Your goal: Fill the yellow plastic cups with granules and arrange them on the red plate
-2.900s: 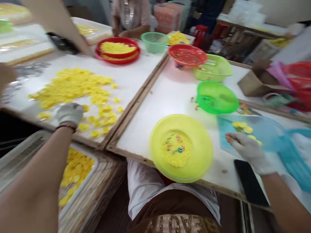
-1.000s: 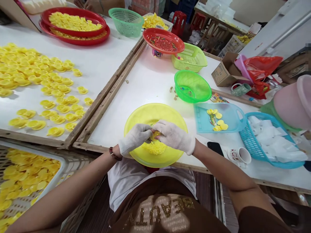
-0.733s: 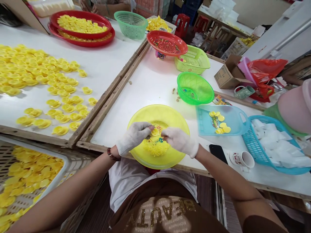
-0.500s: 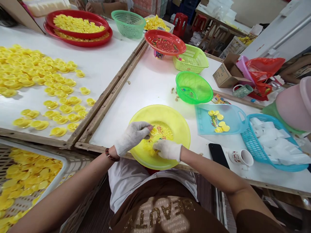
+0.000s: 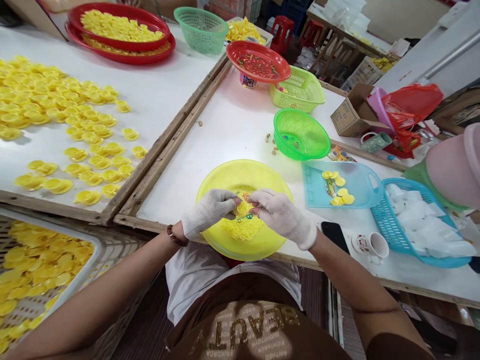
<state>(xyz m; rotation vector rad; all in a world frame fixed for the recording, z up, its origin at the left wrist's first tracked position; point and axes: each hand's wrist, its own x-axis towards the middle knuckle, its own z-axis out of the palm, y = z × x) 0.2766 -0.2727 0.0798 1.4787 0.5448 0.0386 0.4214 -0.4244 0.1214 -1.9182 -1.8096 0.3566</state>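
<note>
A yellow bowl point(image 5: 210, 180) sits at the table's front edge, with small yellow pieces point(image 5: 243, 229) piled in it. Over the bowl, my left hand point(image 5: 212, 209), in a white glove with bare fingertips, pinches a small round yellow piece point(image 5: 243, 207) from the left. From the right, my gloved right hand point(image 5: 283, 215) has its thumb and fingertips closed on the same piece. Both hands nearly meet there. Whether anything else is between the fingertips is too small to tell.
Yellow hat-like pieces point(image 5: 41, 100) cover the left table beyond a wooden rail point(image 5: 168, 145). To the right are a green basket point(image 5: 302, 135), a blue tray point(image 5: 360, 187), a phone point(image 5: 335, 237), a mug point(image 5: 370, 244) and a blue basket point(image 5: 382, 212). Behind stands a red tray point(image 5: 258, 61).
My right hand has risen from the small pieces in the bowl to the round yellow piece at my left fingertips. The view has shifted slightly.
</note>
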